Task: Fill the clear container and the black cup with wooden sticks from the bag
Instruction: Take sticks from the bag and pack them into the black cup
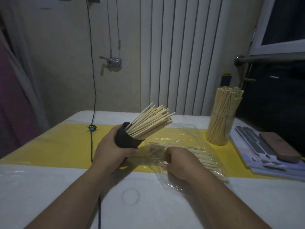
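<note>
One black cup (125, 139), one clear container (221, 128), one bag (184, 134).
Left hand (110, 151) grips cup; right hand (179, 162) beside it seemingly pinches sticks (208, 159).

Cup (126, 139) left of bag (186, 146); container (220, 128) behind bag, right.

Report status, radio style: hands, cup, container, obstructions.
Left hand grips black cup, tilted, packed with sticks. Right hand at bag mouth among loose sticks, grip blurred. Clear container upright, full. Cable left of cup, not obstructing.
</note>
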